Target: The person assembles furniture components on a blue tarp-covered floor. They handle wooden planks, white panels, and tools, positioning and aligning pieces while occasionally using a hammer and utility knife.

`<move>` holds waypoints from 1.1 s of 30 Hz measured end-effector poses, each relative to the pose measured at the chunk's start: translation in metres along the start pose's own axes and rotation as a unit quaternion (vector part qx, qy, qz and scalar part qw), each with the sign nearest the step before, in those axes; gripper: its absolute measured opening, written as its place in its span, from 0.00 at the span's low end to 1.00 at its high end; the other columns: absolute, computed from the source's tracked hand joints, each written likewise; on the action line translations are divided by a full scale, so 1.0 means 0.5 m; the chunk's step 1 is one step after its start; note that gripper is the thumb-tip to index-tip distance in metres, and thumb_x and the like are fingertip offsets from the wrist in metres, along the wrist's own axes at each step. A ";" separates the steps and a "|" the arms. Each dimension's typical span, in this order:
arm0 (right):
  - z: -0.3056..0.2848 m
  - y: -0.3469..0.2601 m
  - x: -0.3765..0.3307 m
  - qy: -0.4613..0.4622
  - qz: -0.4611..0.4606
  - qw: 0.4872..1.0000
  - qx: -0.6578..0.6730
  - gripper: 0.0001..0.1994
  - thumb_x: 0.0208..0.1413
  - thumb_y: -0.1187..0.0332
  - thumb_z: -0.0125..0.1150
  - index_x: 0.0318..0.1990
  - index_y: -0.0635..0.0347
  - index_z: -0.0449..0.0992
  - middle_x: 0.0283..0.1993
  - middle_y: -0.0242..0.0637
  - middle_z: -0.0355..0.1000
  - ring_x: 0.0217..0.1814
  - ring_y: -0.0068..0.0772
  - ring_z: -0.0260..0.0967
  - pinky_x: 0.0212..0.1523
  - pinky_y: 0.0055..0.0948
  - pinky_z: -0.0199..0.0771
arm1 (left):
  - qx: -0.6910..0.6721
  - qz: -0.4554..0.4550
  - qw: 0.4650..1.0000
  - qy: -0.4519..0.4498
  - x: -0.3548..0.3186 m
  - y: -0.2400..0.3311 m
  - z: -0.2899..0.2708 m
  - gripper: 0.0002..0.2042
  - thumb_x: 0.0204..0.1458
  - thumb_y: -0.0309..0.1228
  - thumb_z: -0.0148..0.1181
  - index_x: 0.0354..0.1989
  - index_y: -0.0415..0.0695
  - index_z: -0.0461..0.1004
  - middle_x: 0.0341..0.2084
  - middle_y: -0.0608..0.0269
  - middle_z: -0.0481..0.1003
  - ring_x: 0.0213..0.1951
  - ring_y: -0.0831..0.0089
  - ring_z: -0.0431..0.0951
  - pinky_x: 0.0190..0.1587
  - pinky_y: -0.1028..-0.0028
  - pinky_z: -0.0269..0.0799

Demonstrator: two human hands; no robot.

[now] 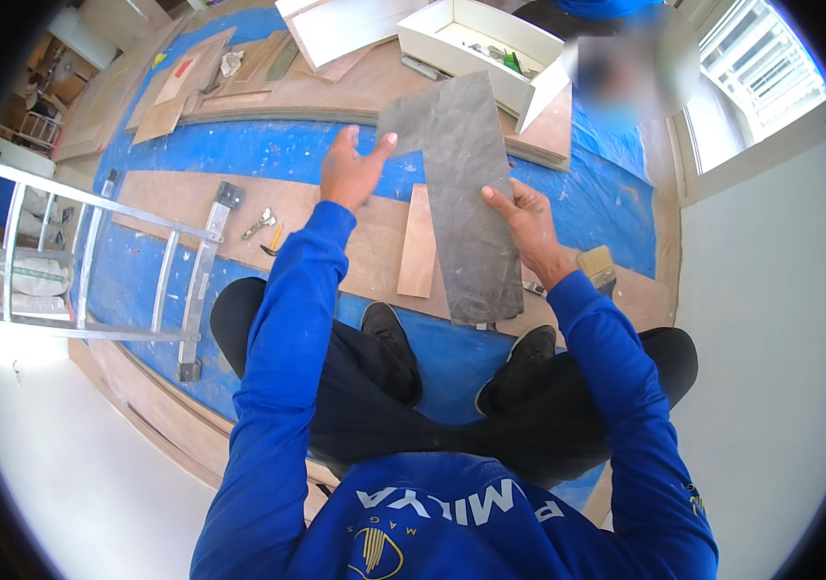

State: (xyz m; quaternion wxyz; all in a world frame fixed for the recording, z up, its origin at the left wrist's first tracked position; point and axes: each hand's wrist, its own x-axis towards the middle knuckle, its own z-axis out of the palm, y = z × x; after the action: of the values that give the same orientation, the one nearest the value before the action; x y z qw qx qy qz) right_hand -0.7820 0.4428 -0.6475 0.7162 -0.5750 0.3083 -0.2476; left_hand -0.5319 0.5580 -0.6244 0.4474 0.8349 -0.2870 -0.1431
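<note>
I hold a long grey L-shaped sheet [466, 193] up in front of me with both hands. My left hand [353, 166] pinches its upper left corner between thumb and fingers. My right hand [527, 224] grips its right edge about halfway down. Under the sheet, a narrow wooden strip [419, 244] lies on a long plywood board [190, 208] that rests on the blue floor covering [268, 155]. I squat with my black shoes [395, 350] just in front of the board.
An aluminium ladder [94, 261] lies at my left. Small hand tools [263, 230] sit on the board, and a paintbrush [598, 266] lies by my right wrist. A white open box [485, 43] and plywood pieces stand farther off, with another person [616, 68] beside them.
</note>
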 end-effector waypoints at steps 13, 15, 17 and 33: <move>0.000 0.387 0.063 0.095 0.096 0.956 -0.261 0.34 0.58 0.46 0.66 0.56 0.72 0.73 0.47 0.54 0.79 0.50 0.52 0.78 0.48 0.42 0.78 | -0.169 -0.053 0.970 0.169 -0.040 -0.220 0.009 0.20 0.49 0.18 0.66 0.53 0.32 0.77 0.38 0.53 0.80 0.39 0.71 0.78 0.37 0.70 0.73; 0.014 0.496 0.030 0.110 0.076 0.869 -0.476 0.47 0.52 0.41 0.70 0.65 0.75 0.63 0.55 0.62 0.73 0.54 0.55 0.75 0.52 0.43 0.77 | -0.111 -0.043 0.973 0.198 -0.045 -0.238 0.007 0.18 0.48 0.17 0.65 0.50 0.31 0.78 0.41 0.49 0.81 0.42 0.66 0.80 0.43 0.68 0.74; 0.113 0.488 0.009 0.079 0.107 0.881 -0.454 0.57 0.47 0.40 0.74 0.72 0.73 0.51 0.61 0.66 0.66 0.59 0.64 0.70 0.59 0.51 0.73 | -0.064 -0.111 0.971 0.204 -0.059 -0.283 -0.033 0.18 0.49 0.17 0.64 0.51 0.31 0.76 0.42 0.46 0.81 0.43 0.62 0.82 0.48 0.66 0.76; 0.013 0.442 0.005 0.058 0.188 0.826 -0.528 0.55 0.34 0.58 0.77 0.73 0.55 0.52 0.63 0.63 0.61 0.66 0.69 0.60 0.64 0.55 0.70 | -0.292 -0.173 0.894 0.293 -0.036 -0.396 0.011 0.19 0.51 0.17 0.62 0.53 0.32 0.77 0.45 0.53 0.79 0.44 0.70 0.77 0.48 0.70 0.72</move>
State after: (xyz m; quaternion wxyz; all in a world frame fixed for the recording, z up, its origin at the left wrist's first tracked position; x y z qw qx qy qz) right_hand -0.7755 0.4935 -0.8628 0.3170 -0.7809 0.5350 0.0590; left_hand -0.4793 0.6513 -0.7918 0.7029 0.7073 0.0609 -0.0449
